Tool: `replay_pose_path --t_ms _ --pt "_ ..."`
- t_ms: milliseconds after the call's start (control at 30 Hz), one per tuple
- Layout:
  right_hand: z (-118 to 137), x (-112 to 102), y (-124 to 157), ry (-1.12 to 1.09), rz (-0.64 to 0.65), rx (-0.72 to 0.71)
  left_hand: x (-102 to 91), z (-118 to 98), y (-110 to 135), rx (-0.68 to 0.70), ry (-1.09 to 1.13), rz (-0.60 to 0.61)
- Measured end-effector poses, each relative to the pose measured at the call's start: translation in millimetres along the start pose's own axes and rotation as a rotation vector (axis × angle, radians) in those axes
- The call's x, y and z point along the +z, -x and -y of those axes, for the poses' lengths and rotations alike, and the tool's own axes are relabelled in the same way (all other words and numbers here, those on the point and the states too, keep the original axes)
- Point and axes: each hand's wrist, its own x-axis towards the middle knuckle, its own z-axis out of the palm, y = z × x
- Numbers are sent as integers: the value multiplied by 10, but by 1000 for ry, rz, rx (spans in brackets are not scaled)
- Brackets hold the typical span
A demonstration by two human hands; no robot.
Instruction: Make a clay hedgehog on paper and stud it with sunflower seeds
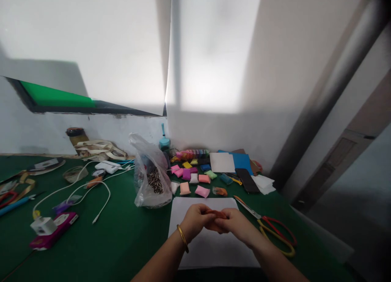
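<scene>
Both my hands meet over the white paper sheets (210, 253). My left hand (194, 221), below a gold bangle (182, 238) on the wrist, pinches one side of an orange-brown piece of soft clay (217, 213). On the other side, my right hand (237, 224) has its thumb and fingers closed on the same clay. Fingers cover much of its shape. Just beyond the paper lie small clay packets, among them a pink packet (202, 191), a peach packet (185, 188) and a crumpled orange packet (220, 191).
Scissors (259, 219) with red and yellow handles lie right of the paper. A plastic bag (142, 192) of sunflower seeds stands at its upper left. A dark phone (247, 180) rests behind right. Left are a magenta power strip (55, 231) and white cables (108, 192).
</scene>
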Motion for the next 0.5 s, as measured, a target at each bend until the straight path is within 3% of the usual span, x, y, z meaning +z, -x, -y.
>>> replay_pose_path --t_ms 100,300,400,500 --pt "-23 -28 -7 -8 -14 -48 4 10 -17 -9 -65 -75" --pt "-49 -17 -30 71 -47 -53 16 -25 7 67 -13 19" --pt "-44 9 -27 107 -44 -45 33 -31 4 15 -126 -46" --pt "-42 7 -18 85 -16 -79 41 -34 1 47 -161 -68"
